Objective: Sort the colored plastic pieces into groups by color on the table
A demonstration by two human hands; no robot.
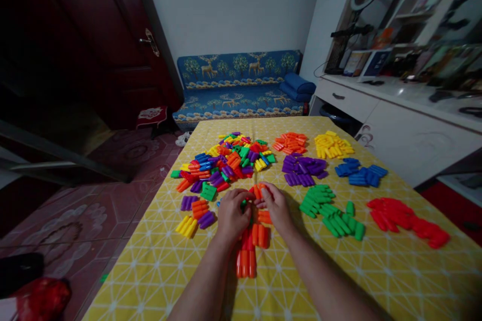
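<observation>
My right hand pinches an orange bullet-shaped building block just above the table. The curled fingers of my left hand meet it from the left; what they grip is mostly hidden, with a bit of green showing beneath them. Below the hands lie several orange blocks and a red-orange row, partly covered by my left hand. Left of my left hand sit loose yellow, purple and orange blocks.
A mixed-colour heap spreads beyond my hands. On the right are single-colour piles: orange, yellow, purple, blue, green and red. A patterned yellow cloth covers the table; a sofa stands behind.
</observation>
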